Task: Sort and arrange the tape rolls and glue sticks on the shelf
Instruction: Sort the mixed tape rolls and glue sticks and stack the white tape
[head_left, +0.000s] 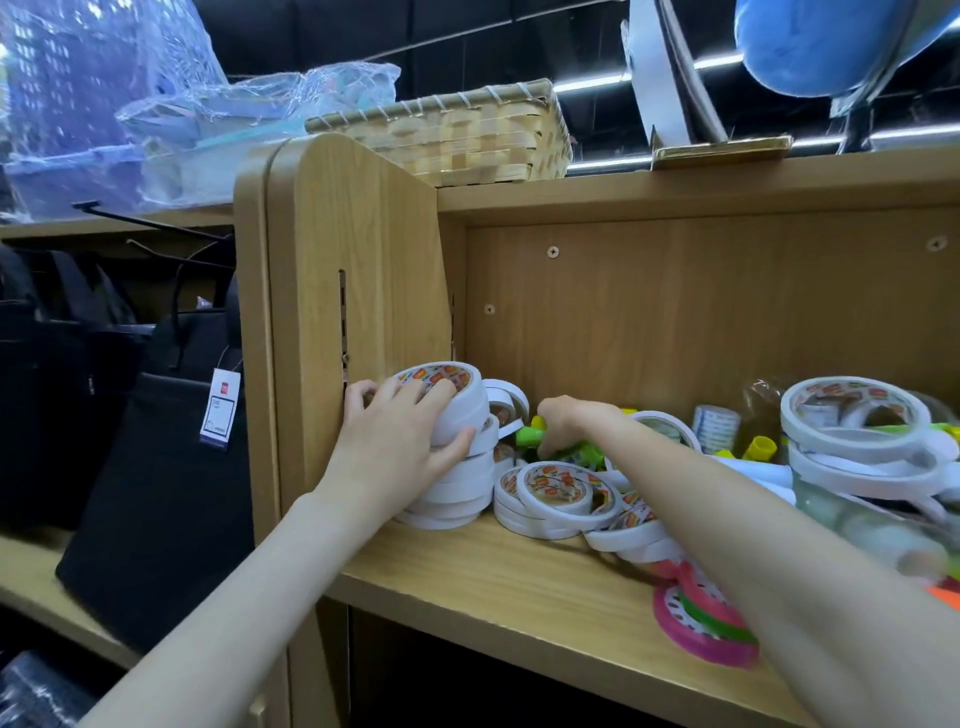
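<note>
A stack of white tape rolls (457, 493) stands at the left end of the wooden shelf (498, 587). My left hand (400, 441) grips the top tape roll (457, 395) of that stack, thumb on its side. My right hand (576, 421) reaches further back and curls around green glue sticks (530, 435) lying behind loose tape rolls (556, 493). More yellow-capped glue sticks (758, 448) and larger white tape rolls (857, 431) are heaped at the right.
A pink and green tape roll (696, 623) lies near the shelf's front edge under my right arm. The shelf's side panel (353, 291) stands just left of the stack. A woven basket (457, 135) sits on top. Black bags (156, 467) hang at the left.
</note>
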